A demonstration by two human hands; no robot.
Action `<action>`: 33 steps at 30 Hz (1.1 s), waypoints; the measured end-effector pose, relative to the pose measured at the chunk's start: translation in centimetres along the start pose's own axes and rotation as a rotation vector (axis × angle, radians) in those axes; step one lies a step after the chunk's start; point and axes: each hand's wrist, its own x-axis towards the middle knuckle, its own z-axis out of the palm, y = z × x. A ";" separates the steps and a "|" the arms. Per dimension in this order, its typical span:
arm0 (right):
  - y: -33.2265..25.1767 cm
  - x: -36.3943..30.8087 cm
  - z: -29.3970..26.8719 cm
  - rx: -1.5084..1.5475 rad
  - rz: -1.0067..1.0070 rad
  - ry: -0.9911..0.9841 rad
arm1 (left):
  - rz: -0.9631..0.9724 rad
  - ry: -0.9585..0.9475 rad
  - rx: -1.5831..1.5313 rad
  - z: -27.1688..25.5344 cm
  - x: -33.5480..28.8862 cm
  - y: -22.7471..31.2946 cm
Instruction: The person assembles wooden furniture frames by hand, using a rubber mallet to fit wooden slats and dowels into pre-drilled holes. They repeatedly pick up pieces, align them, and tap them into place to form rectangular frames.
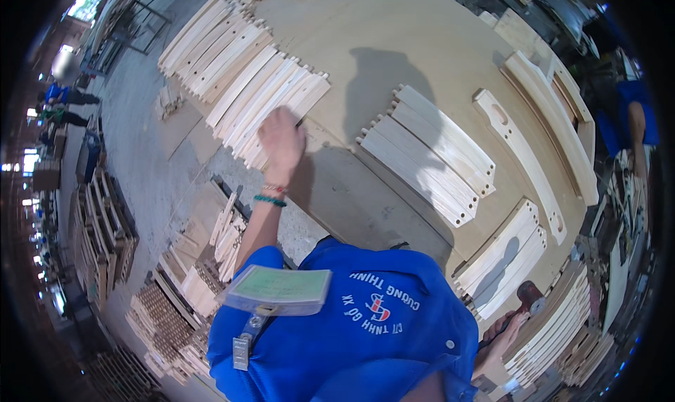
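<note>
My left hand [282, 140], with beaded bands at the wrist, reaches over the near end of a long row of pale wooden slats [242, 79] with round tenons on their ends. Its fingers point down and are blurred, so their grip is unclear; a small dark spot shows beside them. At the lower right, my right hand [500, 336] is closed round the dark handle of a hammer [531, 297] with a reddish head. The hammer is beside two drilled wooden slats [508, 258]. Farther in, a group of wider slats [422, 156] lies side by side on the tan table [316, 22].
A curved wooden rail [524, 159] with a slot lies to the right, beside thicker curved pieces [555, 121]. Stacked slats [552, 332] stand by my right hand. Wood bundles [172, 318] sit at lower left. Other people [67, 103] stand far left.
</note>
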 end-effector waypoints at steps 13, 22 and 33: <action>-0.8 0.3 0.8 0.079 0.052 -0.057 | -0.025 -0.554 -1.788 -4.4 5.7 14.3; 0.7 -1.5 -0.3 0.114 0.032 -0.004 | 0.237 -1.025 -2.090 2.9 6.0 32.7; 2.1 -1.6 -1.4 0.152 0.097 0.016 | 0.228 -1.021 -1.920 4.2 4.8 34.6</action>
